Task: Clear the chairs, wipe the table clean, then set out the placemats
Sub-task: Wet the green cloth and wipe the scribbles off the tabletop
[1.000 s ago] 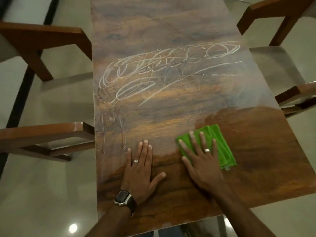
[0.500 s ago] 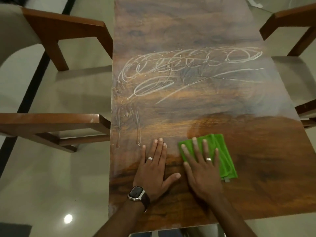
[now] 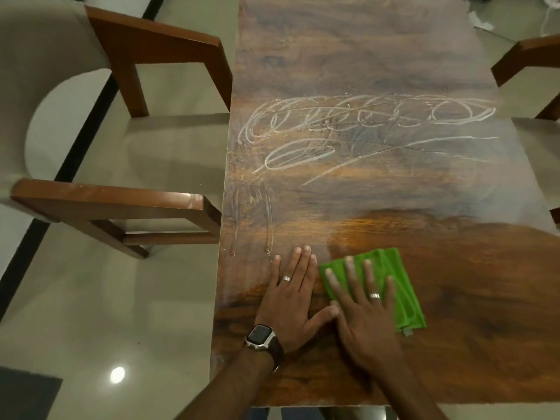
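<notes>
Near the front edge of the wooden counter, a folded green cloth lies flat on the dark, glossy surface, right of centre. On it rests the right hand, palm down, its four fingers straight and slightly spread across the cloth's left half, pressing it to the wood rather than gripping it; a ring sits on one finger. The cloth's right half and its far edge show uncovered beyond the fingers.

Just beside it, the left hand lies flat on the bare wood, fingers straight and close together, holding nothing. Its thumb reaches out to the right and touches or nearly touches the right hand's thumb. It too wears a ring, and a dark watch sits on that wrist.

Farther up the counter, pale looping streaks of some whitish substance run across most of its width, with a second line of loops and a long slanted stroke below them. Near the left edge, thin streaks run down toward the left hand, ending just short of its fingertips.

Left of the counter stands a chair with brown wooden arms and a light cushioned seat, its front against the counter's edge. Part of another chair shows at the right edge. A glossy tiled floor lies below, with a bright spot of reflected light on it.
</notes>
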